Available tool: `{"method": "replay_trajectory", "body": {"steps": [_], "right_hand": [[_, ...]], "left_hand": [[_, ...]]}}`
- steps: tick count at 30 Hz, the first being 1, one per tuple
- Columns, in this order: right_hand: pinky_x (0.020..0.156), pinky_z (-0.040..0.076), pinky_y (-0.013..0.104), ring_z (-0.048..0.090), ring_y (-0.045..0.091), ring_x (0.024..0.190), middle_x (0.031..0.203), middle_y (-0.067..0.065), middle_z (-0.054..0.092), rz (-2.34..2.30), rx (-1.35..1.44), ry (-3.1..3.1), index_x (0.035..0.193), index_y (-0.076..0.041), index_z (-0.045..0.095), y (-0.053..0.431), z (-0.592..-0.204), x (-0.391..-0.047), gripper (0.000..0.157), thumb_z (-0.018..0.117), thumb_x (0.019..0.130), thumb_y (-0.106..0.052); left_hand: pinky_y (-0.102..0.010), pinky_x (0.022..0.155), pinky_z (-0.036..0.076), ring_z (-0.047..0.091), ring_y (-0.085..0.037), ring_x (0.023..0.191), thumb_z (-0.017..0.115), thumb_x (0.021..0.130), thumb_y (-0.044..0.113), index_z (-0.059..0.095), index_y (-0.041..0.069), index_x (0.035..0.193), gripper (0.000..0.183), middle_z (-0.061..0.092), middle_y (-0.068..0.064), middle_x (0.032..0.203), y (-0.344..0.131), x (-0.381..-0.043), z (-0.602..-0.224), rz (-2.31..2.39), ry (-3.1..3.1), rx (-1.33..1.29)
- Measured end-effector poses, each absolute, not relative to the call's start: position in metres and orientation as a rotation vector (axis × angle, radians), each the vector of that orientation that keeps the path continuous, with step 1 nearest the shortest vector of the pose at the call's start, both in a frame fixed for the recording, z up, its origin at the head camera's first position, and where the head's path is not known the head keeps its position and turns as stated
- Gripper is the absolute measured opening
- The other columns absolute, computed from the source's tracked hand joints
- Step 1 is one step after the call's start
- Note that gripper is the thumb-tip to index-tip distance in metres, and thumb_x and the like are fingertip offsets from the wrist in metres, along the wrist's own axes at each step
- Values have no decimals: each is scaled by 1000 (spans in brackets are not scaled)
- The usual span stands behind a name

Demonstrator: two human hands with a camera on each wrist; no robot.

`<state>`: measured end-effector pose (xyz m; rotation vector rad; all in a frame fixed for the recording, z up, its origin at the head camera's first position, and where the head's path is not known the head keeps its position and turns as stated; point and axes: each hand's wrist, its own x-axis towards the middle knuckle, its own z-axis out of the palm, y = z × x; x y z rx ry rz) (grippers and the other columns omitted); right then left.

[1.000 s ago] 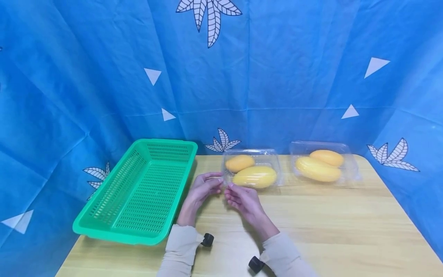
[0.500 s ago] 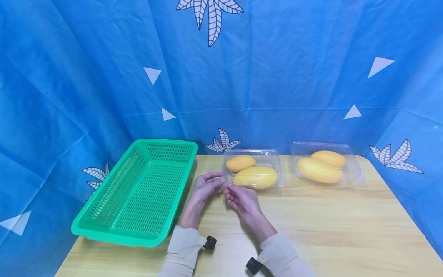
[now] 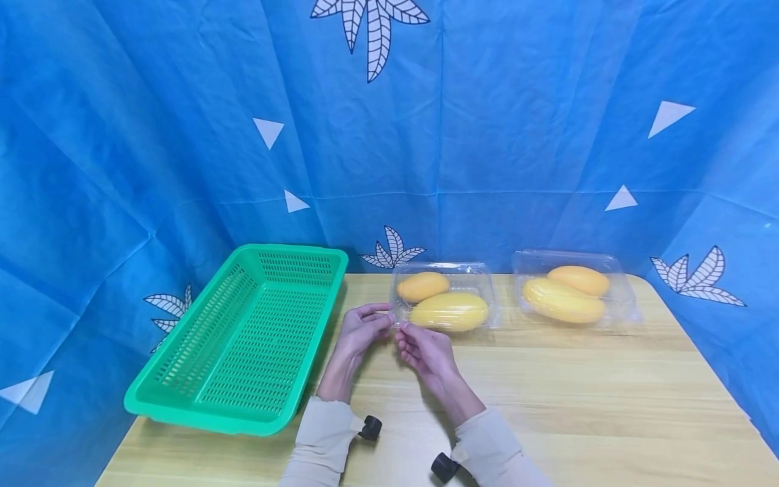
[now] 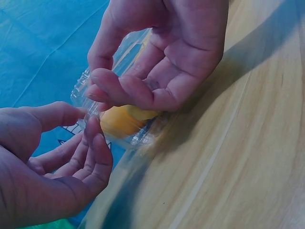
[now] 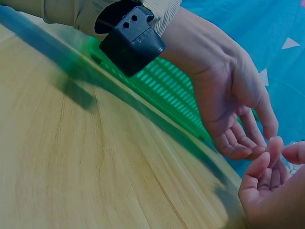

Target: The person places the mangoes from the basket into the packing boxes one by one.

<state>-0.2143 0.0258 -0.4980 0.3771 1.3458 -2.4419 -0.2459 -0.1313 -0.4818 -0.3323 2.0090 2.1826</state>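
Observation:
A clear plastic clamshell box (image 3: pixel 468 276) holds two yellow mangoes, a smaller one (image 3: pixel 422 287) behind a larger one (image 3: pixel 449 312). My left hand (image 3: pixel 358 333) pinches the box's near left corner between thumb and index finger. Right beside it, my right hand (image 3: pixel 429 353) pinches the same corner, its other fingers curled in. In the left wrist view, the thumb and fingertip of the left hand (image 4: pixel 66 162) meet on the plastic rim, just below the right hand (image 4: pixel 162 57). Whether the lid is unlatched there cannot be made out.
Left of my hands stands a green perforated basket (image 3: pixel 328 318) on the wooden table (image 3: pixel 584 392). A second clear box (image 3: pixel 621 287) with two mangoes (image 3: pixel 562 300) sits at the back right. A blue patterned cloth (image 3: pixel 487 135) hangs behind the table.
Both hands stay at the box's near left corner with almost no movement. The view shifts very slightly.

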Motion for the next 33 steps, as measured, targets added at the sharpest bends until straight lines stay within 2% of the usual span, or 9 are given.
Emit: {"method": "replay_trajectory", "body": {"steps": [8, 20, 28, 33], "right_hand": [[62, 55, 21, 65, 10, 65, 80, 4, 74, -2454, 442, 1367, 101, -1, 74, 22, -497, -215, 14, 76, 91, -12], [60, 53, 19, 64, 8, 66, 81, 3, 74, -2475, 468, 1350, 109, 3, 71, 17, -495, -212, 22, 75, 92, -11], [59, 52, 19, 63, 8, 66, 82, 2, 74, -2492, 488, 1279, 103, -2, 74, 14, -496, -212, 17, 77, 92, -14], [62, 53, 21, 64, 8, 68, 84, 4, 75, -2520, 519, 1218, 101, -3, 75, 11, -494, -211, 15, 77, 92, -15]], "left_hand": [[-34, 74, 61, 68, -17, 72, 75, 84, -7, 71, -7, 117, 33, 75, -13, 89, -130, -246, -482, 2190, 2085, -322], [-38, 80, 61, 69, -14, 74, 77, 85, -6, 70, -8, 117, 33, 75, -14, 91, -132, -246, -481, 2179, 2107, -290], [-35, 79, 61, 67, -14, 75, 75, 85, -6, 69, -9, 118, 33, 73, -12, 91, -132, -247, -481, 2199, 2064, -307], [-28, 73, 58, 67, -13, 74, 75, 86, -4, 69, -8, 117, 32, 74, -10, 91, -131, -247, -482, 2218, 2034, -339]]}}
